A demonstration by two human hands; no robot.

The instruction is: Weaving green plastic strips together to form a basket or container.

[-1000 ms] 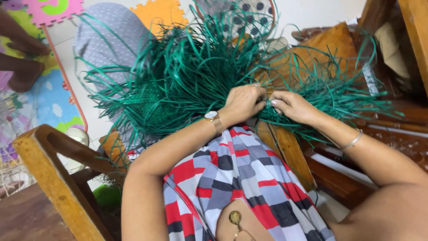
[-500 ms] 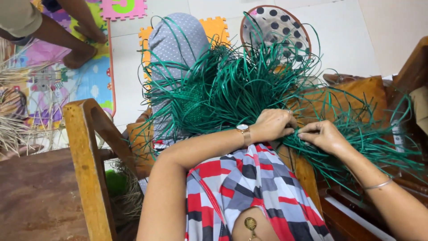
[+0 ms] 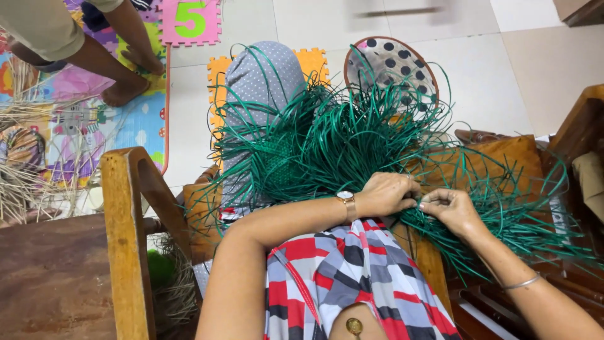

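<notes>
Nearest me, checked cloth (image 3: 352, 277) in red, grey and white covers my lap, a small round pendant (image 3: 354, 325) lying on it. Just past the cloth both my hands meet on the green strands (image 3: 340, 141). Left hand (image 3: 389, 192), watch (image 3: 346, 203) on the wrist, is curled shut on a bunch of strands. Right hand (image 3: 452, 209), thin bangle (image 3: 522, 283) up the forearm, pinches strands between fingertips, touching the left hand. Strands fan out from the hands in all directions, the woven part (image 3: 280, 165) left of the hands, loose ends trailing right over a wooden seat (image 3: 503, 157). Wooden chair frame (image 3: 129, 233) stands well left of the strands, brown table (image 3: 53, 277) beside it. Beyond the strands, a grey dotted cushion (image 3: 261, 82) and a round spotted fan (image 3: 393, 66) lie partly under them on the tiled floor (image 3: 478, 56). Orange foam tile (image 3: 313, 62) between those two. Far left of the strands, another person's feet (image 3: 126, 88) on a colourful play mat (image 3: 119, 126), dry straw (image 3: 25, 170) near it.
</notes>
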